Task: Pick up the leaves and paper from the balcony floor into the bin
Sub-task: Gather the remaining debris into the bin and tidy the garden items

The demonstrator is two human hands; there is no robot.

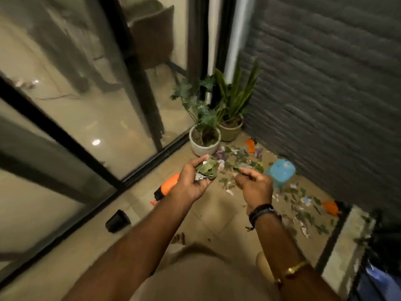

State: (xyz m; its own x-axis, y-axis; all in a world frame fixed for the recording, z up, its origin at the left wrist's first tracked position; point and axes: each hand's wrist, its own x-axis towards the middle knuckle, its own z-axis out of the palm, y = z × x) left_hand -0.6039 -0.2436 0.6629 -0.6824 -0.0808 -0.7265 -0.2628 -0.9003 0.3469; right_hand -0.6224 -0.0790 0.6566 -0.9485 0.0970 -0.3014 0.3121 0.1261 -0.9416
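forearms (138, 235) lead to centre frame: left hand (193, 183) curls under a wad of leaves and paper (208, 170); right hand (255, 186) half-curled, hold unclear. carry it level to the blue bin (281, 170), centre right.

Both bare forearms extend forward, bringing the two close together but not touching. Left hand (195, 181) is turned palm up, fingers cupped round a clump of leaves (208, 169). Right hand (255, 186) shows its back, fingers curled; blur obscures its grip.
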